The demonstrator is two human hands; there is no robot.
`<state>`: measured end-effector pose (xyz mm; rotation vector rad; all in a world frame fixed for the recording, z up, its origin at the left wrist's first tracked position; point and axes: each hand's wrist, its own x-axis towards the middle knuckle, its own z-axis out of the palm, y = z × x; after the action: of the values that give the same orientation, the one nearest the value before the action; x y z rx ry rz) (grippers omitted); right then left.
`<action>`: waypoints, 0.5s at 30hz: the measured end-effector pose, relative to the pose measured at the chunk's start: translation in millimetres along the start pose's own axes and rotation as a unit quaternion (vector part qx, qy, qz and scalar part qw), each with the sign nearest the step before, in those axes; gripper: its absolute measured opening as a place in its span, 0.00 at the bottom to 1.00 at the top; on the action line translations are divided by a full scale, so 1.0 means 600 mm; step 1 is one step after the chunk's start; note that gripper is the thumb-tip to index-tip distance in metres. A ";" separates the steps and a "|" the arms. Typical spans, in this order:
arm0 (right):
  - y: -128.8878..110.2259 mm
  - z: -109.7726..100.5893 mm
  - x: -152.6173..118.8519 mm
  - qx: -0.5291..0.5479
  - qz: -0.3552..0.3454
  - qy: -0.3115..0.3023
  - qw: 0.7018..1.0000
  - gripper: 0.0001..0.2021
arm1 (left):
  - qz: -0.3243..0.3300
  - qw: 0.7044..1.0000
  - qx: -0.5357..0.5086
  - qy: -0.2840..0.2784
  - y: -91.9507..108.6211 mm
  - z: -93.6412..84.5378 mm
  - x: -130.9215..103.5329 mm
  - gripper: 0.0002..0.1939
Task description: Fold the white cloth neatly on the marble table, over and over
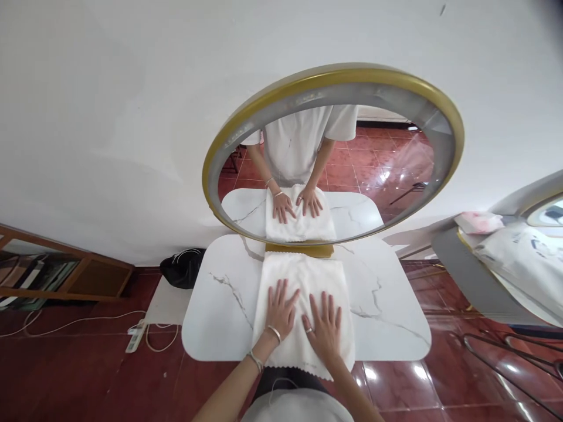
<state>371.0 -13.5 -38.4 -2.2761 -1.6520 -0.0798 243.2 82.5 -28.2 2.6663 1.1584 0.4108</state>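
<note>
A white towel [303,275] with scalloped edges lies spread on the white marble-patterned table [220,322], its near end hanging slightly past the front edge. My left hand [281,313] rests flat on the towel's left half, fingers spread, with bracelets on the wrist. On the right half, my right hand [324,328] presses down palm-first, fingers apart, a ring on one finger. Neither hand grips anything. Small wrinkles run through the cloth between and beyond the hands.
A gold-rimmed oval mirror [373,73] stands behind the towel, reflecting my arms. At right is another table [457,275] with a white bag [523,258]. A power strip [135,337], cables and a black bag [182,268] are at left, near a wooden shelf [97,278].
</note>
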 end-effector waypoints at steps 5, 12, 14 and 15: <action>0.036 0.011 0.022 0.003 0.079 0.064 0.995 0.32 | -0.008 0.999 -0.030 0.035 0.021 0.031 0.091 0.28; 0.023 0.043 0.149 0.001 0.017 0.030 0.999 0.32 | -0.060 0.997 0.013 0.050 -0.034 0.029 0.141 0.32; -0.003 0.051 0.166 -0.002 -0.019 0.006 1.000 0.32 | -0.084 0.995 0.023 0.055 -0.058 0.019 0.133 0.32; -0.020 0.055 0.171 -0.001 -0.033 0.001 0.999 0.32 | -0.094 0.994 0.027 0.057 -0.072 0.013 0.128 0.32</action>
<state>388.3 93.7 -43.0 -2.2230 -1.7267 -0.0986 266.3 167.5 -35.3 2.5760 1.4593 0.5096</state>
